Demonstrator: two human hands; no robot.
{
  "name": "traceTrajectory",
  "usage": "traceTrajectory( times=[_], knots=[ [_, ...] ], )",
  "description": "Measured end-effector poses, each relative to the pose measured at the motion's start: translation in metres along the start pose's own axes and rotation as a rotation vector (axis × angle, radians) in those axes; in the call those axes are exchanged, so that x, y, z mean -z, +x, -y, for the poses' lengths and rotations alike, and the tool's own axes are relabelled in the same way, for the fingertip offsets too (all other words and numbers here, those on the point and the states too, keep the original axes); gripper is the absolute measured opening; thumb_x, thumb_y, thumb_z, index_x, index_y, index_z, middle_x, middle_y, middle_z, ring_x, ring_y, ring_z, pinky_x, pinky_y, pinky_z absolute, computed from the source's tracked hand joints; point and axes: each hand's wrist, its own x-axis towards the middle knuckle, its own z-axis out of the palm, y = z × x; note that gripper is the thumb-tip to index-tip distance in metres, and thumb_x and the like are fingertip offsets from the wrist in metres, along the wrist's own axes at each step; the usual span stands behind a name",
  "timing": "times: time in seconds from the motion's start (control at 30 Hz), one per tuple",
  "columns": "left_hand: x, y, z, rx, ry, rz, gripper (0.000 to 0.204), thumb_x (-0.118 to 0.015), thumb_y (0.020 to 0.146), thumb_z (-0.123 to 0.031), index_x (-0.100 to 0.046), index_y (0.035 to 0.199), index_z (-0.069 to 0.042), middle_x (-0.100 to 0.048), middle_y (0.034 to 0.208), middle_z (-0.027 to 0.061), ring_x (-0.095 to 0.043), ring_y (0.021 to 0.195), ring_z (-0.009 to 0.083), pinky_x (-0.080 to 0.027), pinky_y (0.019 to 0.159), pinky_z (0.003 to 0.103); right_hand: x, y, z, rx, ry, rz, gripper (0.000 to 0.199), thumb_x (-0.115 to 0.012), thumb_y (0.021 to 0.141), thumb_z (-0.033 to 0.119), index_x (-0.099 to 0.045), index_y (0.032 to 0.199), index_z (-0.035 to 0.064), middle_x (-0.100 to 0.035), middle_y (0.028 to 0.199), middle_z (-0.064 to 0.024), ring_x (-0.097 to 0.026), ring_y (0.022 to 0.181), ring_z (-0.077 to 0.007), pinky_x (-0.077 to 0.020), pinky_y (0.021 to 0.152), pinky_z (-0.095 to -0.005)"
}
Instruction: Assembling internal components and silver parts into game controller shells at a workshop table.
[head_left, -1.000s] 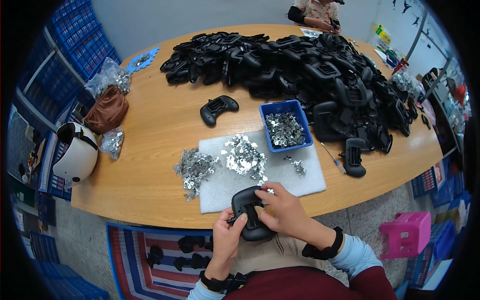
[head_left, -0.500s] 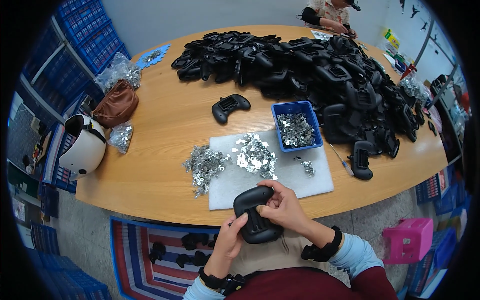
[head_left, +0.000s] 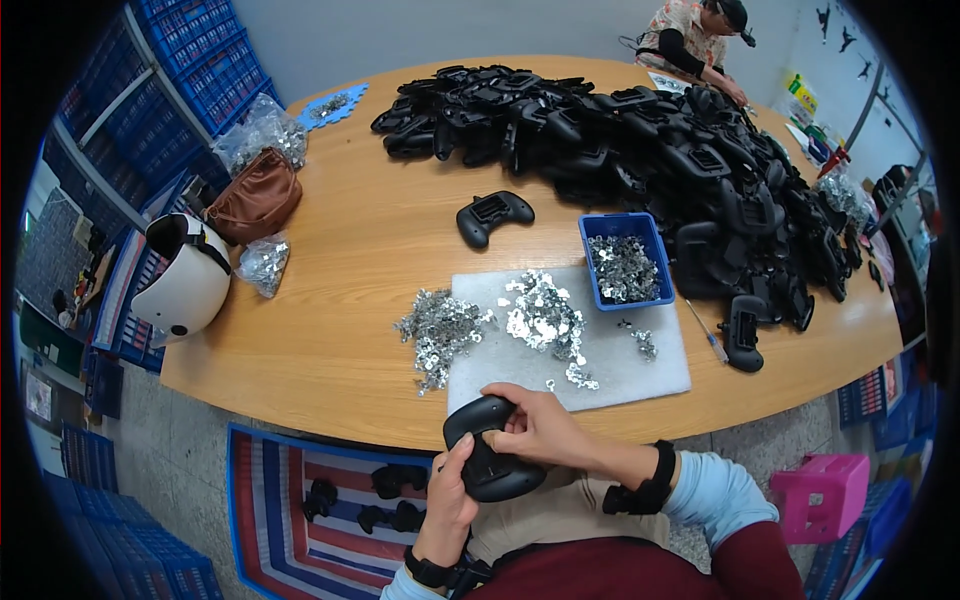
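Black controller shell (head_left: pixel 487 466), seen from my head, sits between my hands by the near edge of the table (head_left: pixel 320 345): left hand (head_left: pixel 450 500) clamped on its left end, right hand (head_left: pixel 545 430) gripping its top edge, thumb on its back. Lopsided thumb pressure could twist it loose and drop it. Loose metal clips (head_left: pixel 545 318) lie beyond my right hand; a careless swing could scatter them.

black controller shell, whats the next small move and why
Perhaps press the middle of the black controller shell with the right hand, whose thumb reaches there; the left hand grips its left side and could brace it.
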Motion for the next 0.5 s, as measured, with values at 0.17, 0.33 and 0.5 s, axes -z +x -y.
traceTrajectory(
  times=[0.17, 0.33, 0.5],
  knots=[
    [0.006, -0.003, -0.016, -0.144, 0.03, 0.048, 0.032, -0.05, 0.089, -0.019, -0.05, 0.114, 0.0, -0.061, 0.102, 0.0082, -0.061, 0.091, 0.0182, -0.05, 0.083, 0.034, 0.035, 0.053, 0.018, 0.235, -0.302, 0.156, 0.042, -0.068, 0.073, 0.029, -0.06, 0.105, 0.0028, -0.061, 0.082, -0.0108, -0.058, 0.069, -0.0198, -0.0476, 0.064, -0.0311],
    [0.011, -0.007, -0.025, -0.221, 0.057, 0.004, 0.028, -0.054, 0.088, -0.018, -0.055, 0.108, 0.001, -0.062, 0.096, 0.007, -0.061, 0.085, 0.0146, -0.05, 0.078, 0.03, 0.06, 0.104, 0.006, 0.312, -0.8, -0.142, 0.016, -0.059, 0.073, 0.014, -0.065, 0.083, 0.0021, -0.061, 0.084, -0.0163, -0.059, 0.078, -0.0342, -0.0482, 0.07, -0.0405],
    [0.018, -0.008, -0.018, -0.254, 0.18, -0.044, 0.024, -0.058, 0.086, -0.016, -0.059, 0.102, 0.002, -0.063, 0.09, 0.0048, -0.059, 0.079, 0.0105, -0.049, 0.073, 0.026, 0.056, 0.118, 0.002, 0.293, -0.89, -0.1, 0.014, -0.055, 0.073, 0.01, -0.065, 0.078, 0.0015, -0.061, 0.084, -0.0166, -0.059, 0.08, -0.034, -0.0478, 0.071, -0.0412]
  ],
)
